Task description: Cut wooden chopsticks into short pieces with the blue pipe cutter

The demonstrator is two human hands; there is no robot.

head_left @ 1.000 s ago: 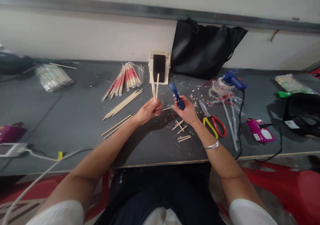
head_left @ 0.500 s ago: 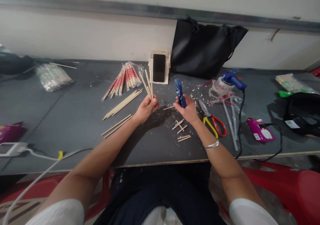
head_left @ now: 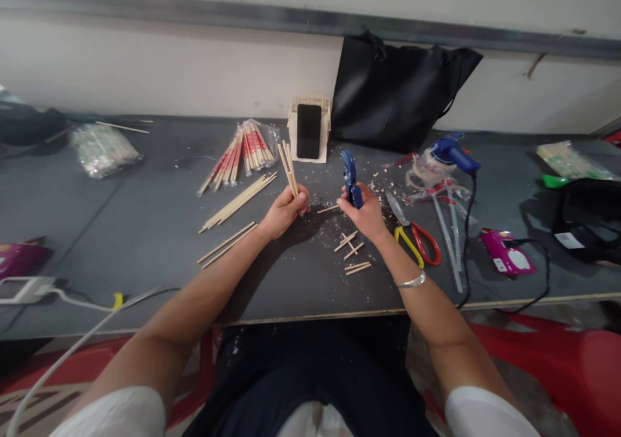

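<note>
My left hand (head_left: 286, 212) is closed around a few wooden chopsticks (head_left: 288, 165), which point up and slightly left from the fist. My right hand (head_left: 363, 209) grips a blue hand tool (head_left: 350, 175) that looks like a cutter; its jaws cannot be made out clearly. Just left of the right thumb is a short stick (head_left: 327, 209). Below that hand, short cut sticks (head_left: 358, 268) lie on the table, some crossing each other. Long loose chopsticks (head_left: 237, 203) rest to the left of my left hand, beside red-wrapped chopsticks (head_left: 255, 146) in plastic.
A phone (head_left: 309, 132) leans on a small stand at the back, next to a black bag (head_left: 402, 94). To the right are scissors (head_left: 421, 243), a blue glue gun (head_left: 456, 154), glue sticks (head_left: 447, 236) and a purple box (head_left: 507, 253) with a cable. Wood crumbs litter the middle.
The chopsticks in my left hand have drawn closer together from a wider fan. My right hand and the blue tool have hardly moved.
</note>
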